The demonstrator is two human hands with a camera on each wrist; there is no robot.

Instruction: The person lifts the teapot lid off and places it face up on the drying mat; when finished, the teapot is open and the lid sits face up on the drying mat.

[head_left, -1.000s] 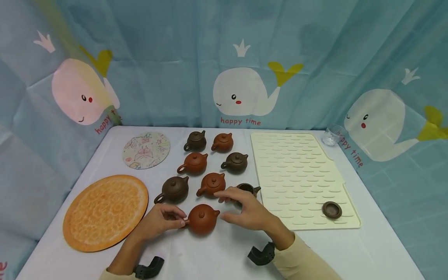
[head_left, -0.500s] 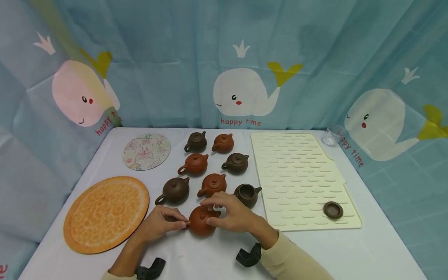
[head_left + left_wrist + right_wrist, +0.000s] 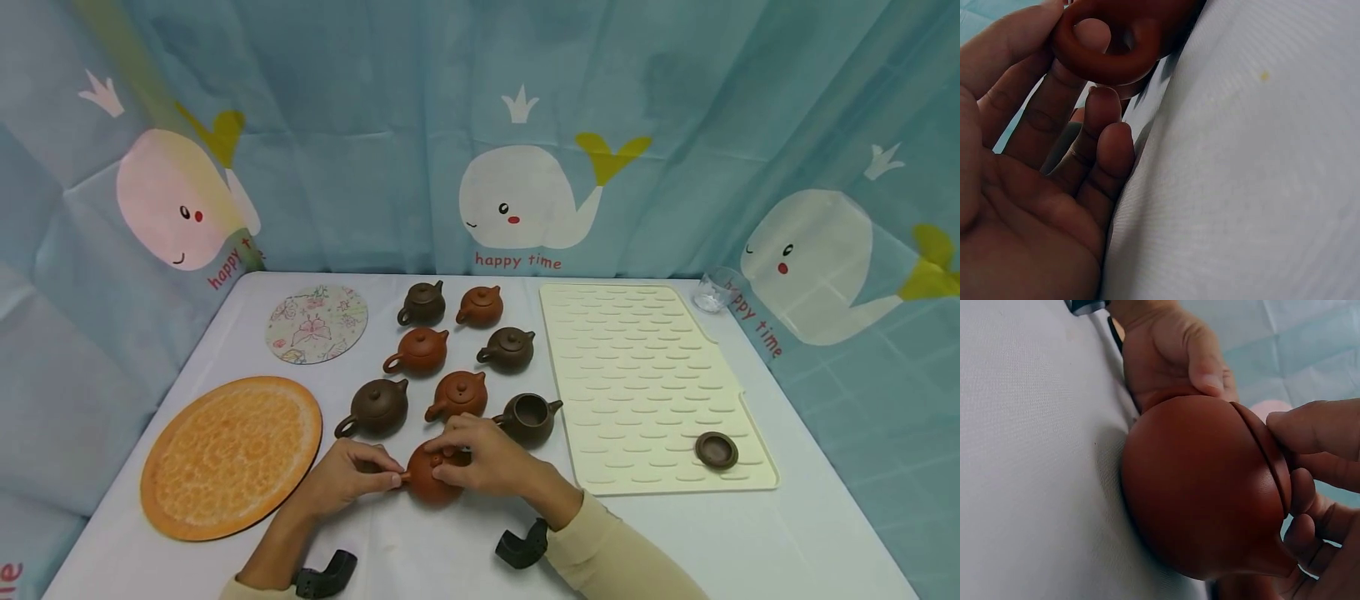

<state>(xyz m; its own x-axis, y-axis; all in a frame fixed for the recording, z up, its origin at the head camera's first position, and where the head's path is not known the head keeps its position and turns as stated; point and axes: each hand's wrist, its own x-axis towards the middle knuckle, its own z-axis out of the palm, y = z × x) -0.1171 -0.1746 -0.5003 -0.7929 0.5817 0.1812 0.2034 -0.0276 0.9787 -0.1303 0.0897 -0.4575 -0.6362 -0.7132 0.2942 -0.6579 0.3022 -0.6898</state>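
Note:
A reddish-brown clay teapot (image 3: pixel 432 492) stands on the white table near the front. My left hand (image 3: pixel 348 479) pinches its ring-shaped handle (image 3: pixel 1100 67) between thumb and index finger, and one fingertip shows through the ring. My right hand (image 3: pixel 480 458) is over the top, its thumb and fingers on the teapot lid (image 3: pixel 1270 447); the lid sits on the body, and the fingers partly cover its knob. Just behind are an orange-brown teapot (image 3: pixel 459 393), a dark brown teapot (image 3: pixel 378 407) and a lidless dark teapot (image 3: pixel 529 420).
Several more small teapots (image 3: pixel 420 350) stand in rows behind. A dark lid (image 3: pixel 716 450) lies on the cream ridged mat (image 3: pixel 637 375) at right. At left are a round orange mat (image 3: pixel 232 458) and a patterned disc (image 3: pixel 317 325). A clear cup (image 3: pixel 712 292) stands far right.
My right hand has moved left from beside the spout onto the teapot's lid, uncovering the lidless dark teapot. My left hand keeps holding the handle.

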